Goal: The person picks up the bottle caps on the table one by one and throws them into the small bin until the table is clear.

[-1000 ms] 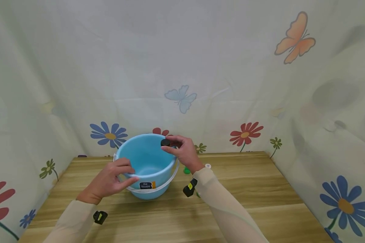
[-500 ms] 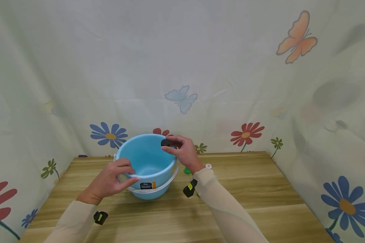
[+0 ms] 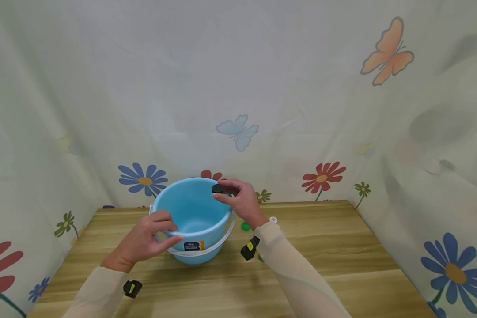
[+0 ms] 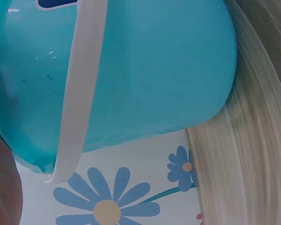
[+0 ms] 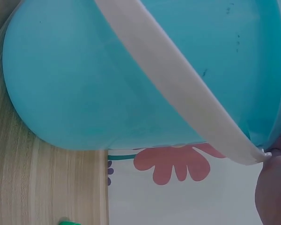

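A light blue bucket with a dark label stands on the wooden table, its white handle hanging down at the front right. My left hand grips the near left rim, fingers inside and thumb outside. Over the right side of the rim, my right hand pinches a small black round object between thumb and fingers; its kind is unclear. Both wrist views mostly show the bucket's outer wall and the handle, with only part of each hand at the edge.
Just right of the bucket lies a small green object, and farther right a white round piece is partly behind my sleeve. Another green bit shows beside my right wrist. A flower-printed curtain surrounds the table.
The head view has shifted very slightly. Both hands, the bucket and the black object keep their places relative to each other.
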Tool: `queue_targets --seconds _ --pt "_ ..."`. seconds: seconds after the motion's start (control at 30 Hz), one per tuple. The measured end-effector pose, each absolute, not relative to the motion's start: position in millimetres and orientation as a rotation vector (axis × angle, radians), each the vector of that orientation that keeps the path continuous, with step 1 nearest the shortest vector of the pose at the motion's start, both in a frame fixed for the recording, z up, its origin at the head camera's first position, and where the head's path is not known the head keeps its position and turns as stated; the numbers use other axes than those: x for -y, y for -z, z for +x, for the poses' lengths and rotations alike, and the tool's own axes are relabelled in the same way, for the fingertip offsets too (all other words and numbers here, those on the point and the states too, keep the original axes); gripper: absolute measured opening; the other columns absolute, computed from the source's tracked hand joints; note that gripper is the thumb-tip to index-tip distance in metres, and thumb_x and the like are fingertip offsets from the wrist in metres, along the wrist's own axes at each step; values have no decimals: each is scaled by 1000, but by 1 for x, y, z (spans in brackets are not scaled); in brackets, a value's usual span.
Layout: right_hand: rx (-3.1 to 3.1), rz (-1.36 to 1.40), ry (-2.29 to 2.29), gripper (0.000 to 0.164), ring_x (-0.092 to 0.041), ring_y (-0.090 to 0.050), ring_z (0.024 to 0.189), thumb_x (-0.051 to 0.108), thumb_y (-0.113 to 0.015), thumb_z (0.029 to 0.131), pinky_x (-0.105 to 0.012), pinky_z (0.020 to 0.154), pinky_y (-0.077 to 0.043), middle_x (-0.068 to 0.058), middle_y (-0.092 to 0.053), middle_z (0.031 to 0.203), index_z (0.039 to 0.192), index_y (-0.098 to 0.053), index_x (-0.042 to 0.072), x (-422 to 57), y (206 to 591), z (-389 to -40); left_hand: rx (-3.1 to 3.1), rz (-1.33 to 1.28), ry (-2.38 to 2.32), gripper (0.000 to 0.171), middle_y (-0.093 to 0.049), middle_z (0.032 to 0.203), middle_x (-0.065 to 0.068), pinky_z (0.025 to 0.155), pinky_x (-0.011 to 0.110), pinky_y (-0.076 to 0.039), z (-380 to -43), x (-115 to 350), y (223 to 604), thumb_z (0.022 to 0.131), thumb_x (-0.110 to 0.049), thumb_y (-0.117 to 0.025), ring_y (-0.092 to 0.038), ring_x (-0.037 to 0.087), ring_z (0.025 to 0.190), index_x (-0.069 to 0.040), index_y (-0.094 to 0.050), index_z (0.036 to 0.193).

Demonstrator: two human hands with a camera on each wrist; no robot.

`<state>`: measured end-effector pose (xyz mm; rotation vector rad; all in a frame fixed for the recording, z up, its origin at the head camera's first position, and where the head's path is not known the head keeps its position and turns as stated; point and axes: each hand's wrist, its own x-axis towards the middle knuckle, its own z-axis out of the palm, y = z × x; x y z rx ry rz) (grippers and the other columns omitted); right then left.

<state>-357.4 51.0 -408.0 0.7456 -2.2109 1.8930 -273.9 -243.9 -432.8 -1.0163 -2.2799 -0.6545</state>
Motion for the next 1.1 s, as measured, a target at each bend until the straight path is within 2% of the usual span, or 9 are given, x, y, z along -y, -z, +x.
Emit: queue_targets --seconds 0.3,0.67,1.1 --pt "2275 749 -1815 41 -17 -71 102 26 -84 87 -31 90 -60 -5 -72 119 124 -73 13 -50 408 -356 2279 -1012 648 20 -59 91 -18 75 40 -63 -273 245 434 77 -28 -90 -58 6 87 -31 -71 84" --pt "2222 737 -1848 41 -23 -71 103 23 -85 85 -32 89 -60 -8 -72 119 123 -74 11 -49 408 -355 2296 -1009 649 21 -59 92 -18 75 40 -63 -272 245 433 77 -29 -90 -58 5 86 -31 -71 85" --pt "2224 761 -1840 41 -19 -71 102 25 -84 86 -30 87 -60 -6 -72 118 123 -73 11 -52 406 -359 2279 -1030 674 20 -59 93 -18 74 36 -62 -275 245 434 78 -28 -89 -58 4 86 -31 -72 87"
